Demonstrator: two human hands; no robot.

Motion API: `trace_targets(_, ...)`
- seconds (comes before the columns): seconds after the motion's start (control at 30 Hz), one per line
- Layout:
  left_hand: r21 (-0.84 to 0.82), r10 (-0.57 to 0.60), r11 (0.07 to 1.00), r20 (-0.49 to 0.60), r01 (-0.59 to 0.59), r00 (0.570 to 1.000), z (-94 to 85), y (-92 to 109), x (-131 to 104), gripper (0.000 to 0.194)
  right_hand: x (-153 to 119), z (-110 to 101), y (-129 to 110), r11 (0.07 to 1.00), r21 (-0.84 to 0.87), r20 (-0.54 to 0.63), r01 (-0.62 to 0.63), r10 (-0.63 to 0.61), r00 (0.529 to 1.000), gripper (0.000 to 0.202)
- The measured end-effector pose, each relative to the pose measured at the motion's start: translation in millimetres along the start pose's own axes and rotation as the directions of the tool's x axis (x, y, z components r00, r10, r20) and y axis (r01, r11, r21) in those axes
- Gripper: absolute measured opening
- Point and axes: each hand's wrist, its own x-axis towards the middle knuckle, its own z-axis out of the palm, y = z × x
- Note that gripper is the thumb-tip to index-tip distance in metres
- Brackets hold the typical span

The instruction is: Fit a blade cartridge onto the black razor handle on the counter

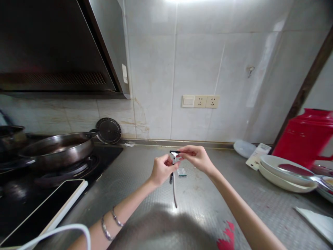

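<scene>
A small T-shaped razor (pixel 174 159), with a black head and a shiny silver neck, is held above the metal counter. My left hand (pixel 161 170) is closed on its neck, thumb and fingers pinching it from the left. With bent fingertips my right hand (pixel 197 157) pinches the right end of the black head. Just below my fingers a dark handle end (pixel 171 178) shows, and beside it a thin grey curved strip (pixel 174 194) hangs or lies; I cannot tell which. Behind them a small clear plastic case (pixel 181 172) rests on the counter.
Left are a gas stove with a steel pan (pixel 58 149), a tablet-like device (pixel 44 215) and a white cable (pixel 65 228). Stacked white dishes (pixel 286 173), a card package (pixel 258 156) and a red jug (pixel 304 139) stand right. Red scraps (pixel 227 239) lie in front.
</scene>
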Motion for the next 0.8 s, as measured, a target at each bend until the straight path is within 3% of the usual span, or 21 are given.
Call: trace_targets(0.8,0.006,0.011,1.0,0.004,-0.011,1.0,-1.3,9.2,-0.1,0.035,-0.7,-0.4,-0.9,0.997,0.063,-0.003,-0.032,0.032,0.999,0.019)
